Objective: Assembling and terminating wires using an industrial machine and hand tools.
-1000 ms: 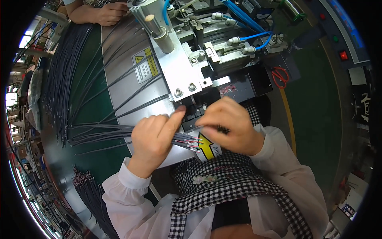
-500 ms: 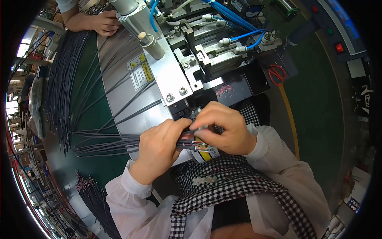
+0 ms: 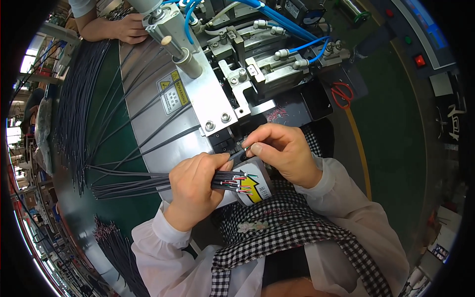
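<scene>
My left hand [image 3: 198, 185] grips a bundle of black cables [image 3: 133, 185] whose stripped ends with red, green and white cores [image 3: 237, 183] stick out to the right. My right hand [image 3: 282, 151] pinches a single black cable [image 3: 236, 155] between thumb and forefinger, its end pointing at the dark slot [image 3: 225, 145] at the machine's front. Both hands are close together, just below the metal machine [image 3: 213, 99] with its grey plate and bolts.
Blue air hoses [image 3: 292, 29] and cylinders top the machine. Many black cables [image 3: 79, 99] lie fanned across the green table at left. Another person's hand [image 3: 126, 27] rests at the top left. Red-handled scissors [image 3: 341, 94] lie right of the machine. A red button [image 3: 419, 60] sits far right.
My hands have parted a little: the right hand has drawn one cable out of the bundle and raised it toward the machine's slot. The view has shifted down slightly.
</scene>
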Available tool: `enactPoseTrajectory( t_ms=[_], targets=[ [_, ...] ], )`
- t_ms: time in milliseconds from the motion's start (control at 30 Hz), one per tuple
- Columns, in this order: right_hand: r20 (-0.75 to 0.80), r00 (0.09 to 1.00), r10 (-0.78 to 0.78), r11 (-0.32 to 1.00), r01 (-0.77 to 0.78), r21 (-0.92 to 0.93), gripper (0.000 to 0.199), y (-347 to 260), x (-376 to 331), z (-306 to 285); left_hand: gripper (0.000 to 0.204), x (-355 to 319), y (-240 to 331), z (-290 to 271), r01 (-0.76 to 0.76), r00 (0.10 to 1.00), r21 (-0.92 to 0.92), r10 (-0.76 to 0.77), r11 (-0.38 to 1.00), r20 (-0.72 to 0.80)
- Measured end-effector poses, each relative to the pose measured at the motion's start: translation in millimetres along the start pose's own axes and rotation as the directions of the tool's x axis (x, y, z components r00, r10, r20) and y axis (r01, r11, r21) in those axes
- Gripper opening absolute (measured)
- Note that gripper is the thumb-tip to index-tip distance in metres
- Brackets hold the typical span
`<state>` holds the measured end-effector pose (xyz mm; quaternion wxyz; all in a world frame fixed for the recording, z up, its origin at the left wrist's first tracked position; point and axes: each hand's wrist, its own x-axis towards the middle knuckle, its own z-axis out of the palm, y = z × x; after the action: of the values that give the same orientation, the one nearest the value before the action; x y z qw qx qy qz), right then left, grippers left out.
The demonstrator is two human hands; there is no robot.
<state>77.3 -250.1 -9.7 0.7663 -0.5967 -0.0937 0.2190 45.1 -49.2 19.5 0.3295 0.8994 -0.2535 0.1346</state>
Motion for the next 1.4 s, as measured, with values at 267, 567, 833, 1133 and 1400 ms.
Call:
enactPoseTrajectory(
  t_ms=[267, 567, 833, 1133, 1400],
  targets=[
    [0.119, 0.985, 0.125, 0.992, -0.121, -0.038, 0.003, 0, 6, -10, 0.019, 1, 1, -5, -0.180, 0.984, 0.283, 0.172, 0.942, 0.054],
    [-0.118, 0.993, -0.014, 1.000, 0.016, 0.016, 0.004, 14, 2, 4, 0.019, 4, 6, 12, -0.099, 0.995, 0.214, 0.095, 0.972, 0.026],
    [-0.139, 0.989, -0.058, 0.976, 0.027, -0.218, 0.006, 14, 7, -6, 0.033, 7, 2, 7, -0.245, 0.967, 0.344, 0.205, 0.907, 0.149],
    [-0.143, 0.981, -0.133, 0.927, 0.072, -0.368, 0.005, 17, 8, -6, 0.039, 9, 9, 7, -0.215, 0.968, 0.362, 0.147, 0.907, 0.205],
    [-0.152, 0.984, -0.096, 0.963, 0.053, -0.264, 0.004, 23, 9, -7, 0.036, 12, 13, 10, -0.310, 0.941, 0.495, 0.188, 0.812, 0.281]
  ],
)
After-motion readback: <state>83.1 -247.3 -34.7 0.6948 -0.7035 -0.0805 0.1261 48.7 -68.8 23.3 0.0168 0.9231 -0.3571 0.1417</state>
